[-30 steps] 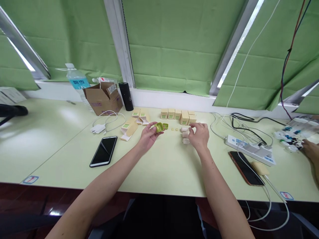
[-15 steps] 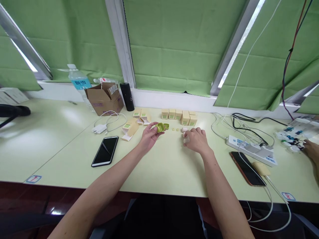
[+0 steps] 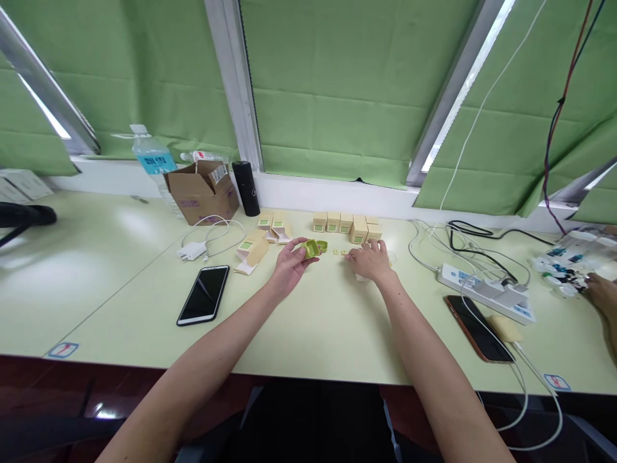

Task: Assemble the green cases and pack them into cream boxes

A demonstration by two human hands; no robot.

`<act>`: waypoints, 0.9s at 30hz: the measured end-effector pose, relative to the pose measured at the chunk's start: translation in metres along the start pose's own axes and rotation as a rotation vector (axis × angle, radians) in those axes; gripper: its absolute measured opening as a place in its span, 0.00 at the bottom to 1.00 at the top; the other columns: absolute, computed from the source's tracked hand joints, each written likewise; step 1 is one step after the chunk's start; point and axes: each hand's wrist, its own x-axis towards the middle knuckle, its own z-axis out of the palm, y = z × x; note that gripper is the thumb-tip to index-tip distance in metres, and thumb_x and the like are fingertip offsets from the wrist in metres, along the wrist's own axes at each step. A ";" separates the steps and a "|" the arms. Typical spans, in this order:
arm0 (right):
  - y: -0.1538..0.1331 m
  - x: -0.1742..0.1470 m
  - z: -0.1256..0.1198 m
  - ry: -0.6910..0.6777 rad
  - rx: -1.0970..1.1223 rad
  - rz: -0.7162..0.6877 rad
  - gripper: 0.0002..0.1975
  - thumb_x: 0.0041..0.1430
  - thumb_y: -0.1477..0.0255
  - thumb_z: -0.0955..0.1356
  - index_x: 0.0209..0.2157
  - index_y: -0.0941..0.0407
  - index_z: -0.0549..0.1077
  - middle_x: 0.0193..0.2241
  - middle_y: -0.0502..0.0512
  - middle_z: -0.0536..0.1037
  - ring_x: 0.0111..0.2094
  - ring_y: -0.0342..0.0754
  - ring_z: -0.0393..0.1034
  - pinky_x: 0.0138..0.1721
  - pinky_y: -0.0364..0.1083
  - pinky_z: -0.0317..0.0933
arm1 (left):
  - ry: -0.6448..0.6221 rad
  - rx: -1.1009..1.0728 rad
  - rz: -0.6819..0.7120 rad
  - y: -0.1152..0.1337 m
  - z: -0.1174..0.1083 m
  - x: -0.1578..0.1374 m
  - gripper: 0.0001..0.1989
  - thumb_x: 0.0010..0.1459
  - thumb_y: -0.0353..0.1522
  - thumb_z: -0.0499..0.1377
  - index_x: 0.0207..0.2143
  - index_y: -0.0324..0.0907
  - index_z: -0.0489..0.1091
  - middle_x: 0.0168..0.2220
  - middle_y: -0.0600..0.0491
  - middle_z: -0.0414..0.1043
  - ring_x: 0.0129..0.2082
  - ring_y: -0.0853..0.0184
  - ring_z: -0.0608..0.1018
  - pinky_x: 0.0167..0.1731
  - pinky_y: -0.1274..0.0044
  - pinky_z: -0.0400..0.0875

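Observation:
My left hand (image 3: 292, 260) is closed around a small green hinged case (image 3: 312, 249) and holds it over the table, its lid (image 3: 322, 245) folded open to the right. To the right of it, my right hand (image 3: 369, 260) reaches down to the tabletop with its fingertips together. They are right beside a tiny yellow piece (image 3: 343, 252); whether they grip anything is hidden. Another tiny yellow piece (image 3: 335, 252) lies just left of that one. A white object (image 3: 360, 278) shows partly under my right hand.
Small cream boxes (image 3: 332, 222) stand behind my hands. Opened boxes (image 3: 252, 249), a phone (image 3: 203, 294), a charger (image 3: 192, 250), a carton (image 3: 205, 193) and a black flask (image 3: 245, 188) are left. A power strip (image 3: 486, 292), cables and another phone (image 3: 478, 328) lie right, near another person's hand (image 3: 601, 292).
My right hand has moved left and slightly away from me, from the white objects to the tiny yellow pieces. My left hand stays put with the green case.

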 end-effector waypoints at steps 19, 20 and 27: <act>-0.018 -0.013 0.003 0.597 0.675 -0.061 0.16 0.66 0.72 0.63 0.54 0.49 0.70 0.53 0.61 0.76 0.56 0.60 0.65 0.61 0.63 0.53 | 0.005 0.025 0.033 0.003 0.008 -0.003 0.27 0.52 0.40 0.76 0.48 0.42 0.69 0.45 0.48 0.83 0.44 0.60 0.86 0.48 0.68 0.79; -0.023 -0.015 0.004 0.628 0.808 -0.090 0.15 0.66 0.71 0.63 0.54 0.49 0.67 0.52 0.60 0.75 0.54 0.58 0.67 0.60 0.62 0.56 | 0.004 0.036 0.041 0.003 0.008 -0.003 0.27 0.52 0.40 0.76 0.48 0.43 0.69 0.44 0.48 0.83 0.44 0.61 0.86 0.48 0.68 0.79; -0.059 -0.029 0.020 0.546 1.546 -0.167 0.12 0.69 0.59 0.63 0.48 0.47 0.56 0.39 0.52 0.76 0.42 0.49 0.75 0.49 0.53 0.67 | 0.002 0.169 0.111 -0.001 0.007 -0.002 0.29 0.51 0.43 0.76 0.49 0.43 0.69 0.44 0.47 0.83 0.45 0.59 0.84 0.47 0.68 0.78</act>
